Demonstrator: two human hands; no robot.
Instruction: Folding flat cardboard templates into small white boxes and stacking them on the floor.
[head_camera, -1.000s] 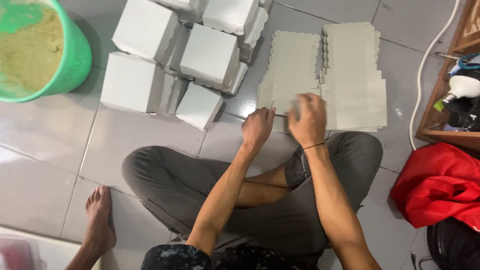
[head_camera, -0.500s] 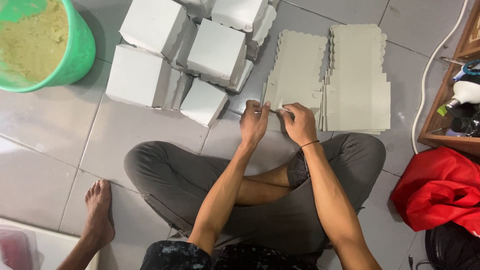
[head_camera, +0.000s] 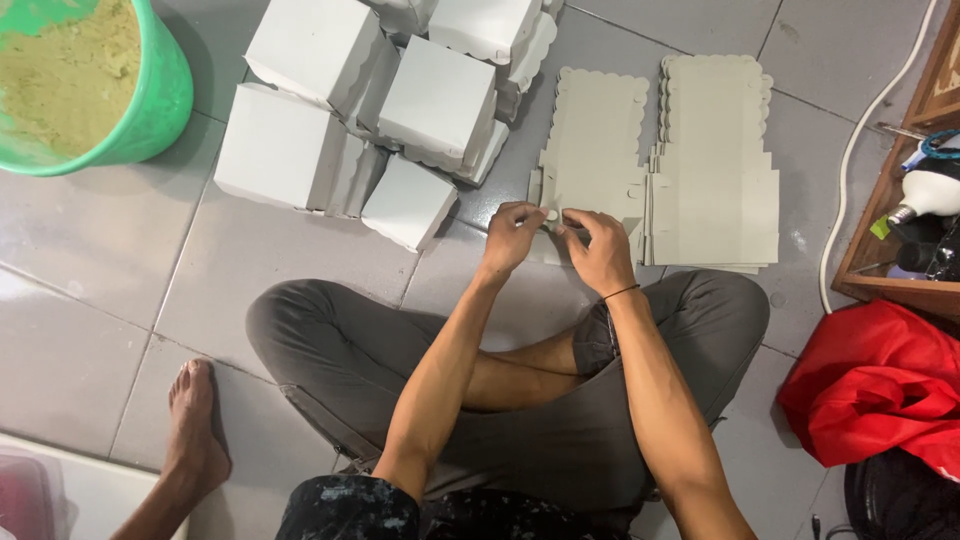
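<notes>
My hands have drawn together, left hand (head_camera: 513, 235) and right hand (head_camera: 598, 250) now pinching the flat cardboard blank's (head_camera: 595, 140) near edge.

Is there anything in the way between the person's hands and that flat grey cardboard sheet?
Nothing visible. The left hand and the right hand already touch the near edge of the flat grey scalloped cardboard sheet. The folded white cardboard boxes sit off to the left, apart.

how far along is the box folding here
Done: several folded white boxes sit on the tiled floor at upper left. In hand: the left hand and right hand pinch a tab on the top flat box blank. Left: a second stack of flat blanks lies unfolded beside it.
</notes>
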